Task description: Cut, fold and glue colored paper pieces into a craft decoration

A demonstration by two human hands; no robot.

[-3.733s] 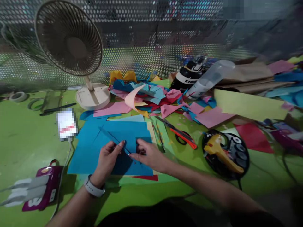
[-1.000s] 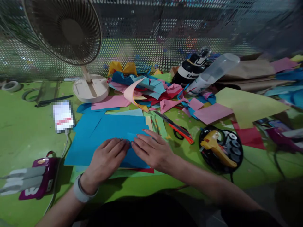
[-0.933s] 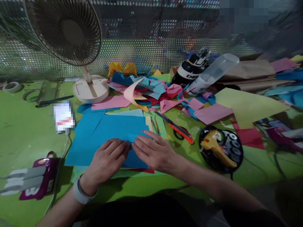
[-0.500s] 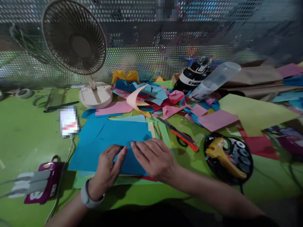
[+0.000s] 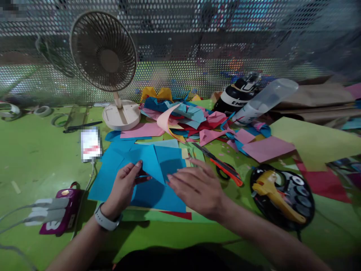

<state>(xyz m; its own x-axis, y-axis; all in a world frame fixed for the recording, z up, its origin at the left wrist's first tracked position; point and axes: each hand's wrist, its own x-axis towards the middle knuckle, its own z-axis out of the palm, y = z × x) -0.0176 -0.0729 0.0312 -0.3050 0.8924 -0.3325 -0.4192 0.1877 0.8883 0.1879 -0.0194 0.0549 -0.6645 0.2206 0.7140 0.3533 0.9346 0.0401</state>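
Note:
A blue paper sheet (image 5: 169, 195) lies on the green table (image 5: 34, 158) in front of me, on top of other coloured sheets. A triangular flap (image 5: 149, 165) of the blue paper stands lifted. My left hand (image 5: 124, 186), with a pale watch on the wrist, pinches the flap's lower left edge between thumb and fingers. My right hand (image 5: 197, 186) hovers flat over the right part of the sheet, fingers stretched out and pointing left toward the flap. It holds nothing.
A desk fan (image 5: 108, 60) stands at the back left, before a perforated metal wall. Paper scraps (image 5: 180, 116) are heaped behind the sheet. An orange-handled cutter (image 5: 222, 167), a black tray with a yellow glue gun (image 5: 279, 190), a bottle (image 5: 265, 99), a phone (image 5: 90, 145) and a purple power strip (image 5: 56, 214) lie around.
Both hands were pressing flat on the blue paper. Now my left hand has lifted a triangular flap upward, and my right hand has drawn back to the right, off the fold.

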